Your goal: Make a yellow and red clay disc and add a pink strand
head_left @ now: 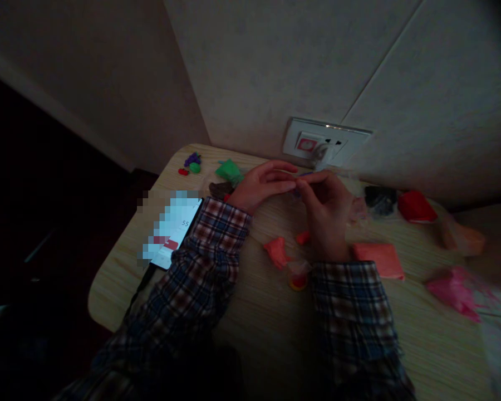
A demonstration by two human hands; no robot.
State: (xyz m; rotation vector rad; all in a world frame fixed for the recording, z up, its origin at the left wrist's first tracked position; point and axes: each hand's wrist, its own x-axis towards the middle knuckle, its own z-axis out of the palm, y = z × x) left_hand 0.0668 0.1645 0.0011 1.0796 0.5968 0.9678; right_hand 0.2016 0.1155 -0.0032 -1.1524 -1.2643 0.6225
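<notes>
My left hand (261,184) reaches in from the left with its fingers stretched out, and its fingertips meet my right hand. The thumb and forefinger of my right hand (328,209) are pinched together there; whatever lies between them is too small and dark to make out. Behind the fingers shows a bit of purple material. Below the hands lie a torn coral-coloured piece of clay (276,252) and a small round thing with a yellow rim (298,280). A coral slab of clay (379,260) rests beside my right wrist. A green lump (229,170) lies beyond my left hand.
A lit phone (173,231) with a black cable lies left on the wooden table (112,284). Small purple, green and red fruit-like figures (192,160) sit at the back corner. Black (379,200), red (416,206) and pink packets (457,289) lie right. A wall socket (325,142) holds a plug.
</notes>
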